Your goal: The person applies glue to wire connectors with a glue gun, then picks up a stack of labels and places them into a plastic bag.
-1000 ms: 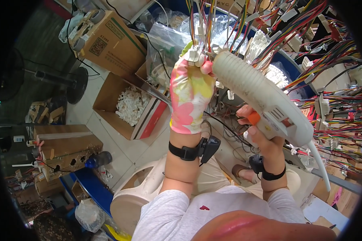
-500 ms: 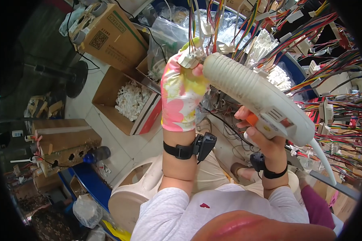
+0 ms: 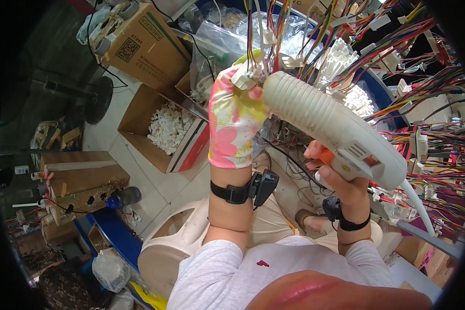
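My left hand [image 3: 232, 116] wears a pink, yellow and white flowered glove with bare fingertips. It is closed around a white plastic connector [image 3: 243, 77] with coloured wires [image 3: 250, 36] rising from it. In my right hand [image 3: 341, 175], bare, is an off-white, corded gun-shaped tool [image 3: 320, 119] with a ribbed front and an orange trigger [image 3: 326, 156]. The fingers curl by the trigger. The tool's front end lies right beside the connector and my left fingertips; whether they touch, I cannot tell.
Hanging wire bundles [image 3: 418, 98] crowd the right side. Behind my hands are clear plastic bags [image 3: 217, 41] and white connectors [image 3: 359, 101]. An open carton [image 3: 132, 129] of small white parts stands on the floor at left, near a taped carton [image 3: 144, 46]. The tool's cord [image 3: 418, 206] hangs at right.
Both hands, the connector and the tool have shifted very slightly right and down. At the right, another person's purple-clad limb has moved up and mostly out of sight.
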Demonstrator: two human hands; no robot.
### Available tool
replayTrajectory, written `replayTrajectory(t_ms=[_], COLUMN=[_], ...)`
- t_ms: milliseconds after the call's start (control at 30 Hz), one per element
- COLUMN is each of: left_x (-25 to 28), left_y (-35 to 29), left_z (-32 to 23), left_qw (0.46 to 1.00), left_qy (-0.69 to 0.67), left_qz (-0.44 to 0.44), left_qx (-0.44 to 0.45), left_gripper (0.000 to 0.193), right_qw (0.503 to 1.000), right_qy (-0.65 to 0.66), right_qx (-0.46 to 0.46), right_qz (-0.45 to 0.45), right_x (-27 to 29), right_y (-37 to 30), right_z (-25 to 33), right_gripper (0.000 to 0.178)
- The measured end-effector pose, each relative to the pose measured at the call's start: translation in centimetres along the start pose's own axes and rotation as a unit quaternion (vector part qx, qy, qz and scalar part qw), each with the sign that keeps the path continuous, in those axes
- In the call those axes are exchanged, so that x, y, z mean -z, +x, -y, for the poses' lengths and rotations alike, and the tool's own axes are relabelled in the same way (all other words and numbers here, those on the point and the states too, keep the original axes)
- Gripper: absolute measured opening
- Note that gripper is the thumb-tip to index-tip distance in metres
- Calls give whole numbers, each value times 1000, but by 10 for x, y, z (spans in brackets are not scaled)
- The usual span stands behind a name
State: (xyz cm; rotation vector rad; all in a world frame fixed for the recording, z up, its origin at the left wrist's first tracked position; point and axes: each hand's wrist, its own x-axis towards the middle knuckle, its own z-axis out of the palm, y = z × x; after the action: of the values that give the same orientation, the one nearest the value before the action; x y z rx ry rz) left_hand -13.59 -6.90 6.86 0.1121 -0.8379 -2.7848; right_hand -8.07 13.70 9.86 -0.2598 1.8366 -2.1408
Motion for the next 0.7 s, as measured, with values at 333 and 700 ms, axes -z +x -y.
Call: replayTrajectory(t_ms=[333,700], left_x=[9,3], left_y=[3,6], left_z=[0,1], left_qw=[990,980], left_qy=[-101,-174], left_qz=[83,41], left_qx=[54,86], left_gripper=[42,27], right_qw=[999,999], right_qy=[-15,-18], right_qx=[31,37], right_qz=[-7,-21], right_x=[2,2], right_y=[2,3], right_z=[-1,-3], right_gripper=[41,38])
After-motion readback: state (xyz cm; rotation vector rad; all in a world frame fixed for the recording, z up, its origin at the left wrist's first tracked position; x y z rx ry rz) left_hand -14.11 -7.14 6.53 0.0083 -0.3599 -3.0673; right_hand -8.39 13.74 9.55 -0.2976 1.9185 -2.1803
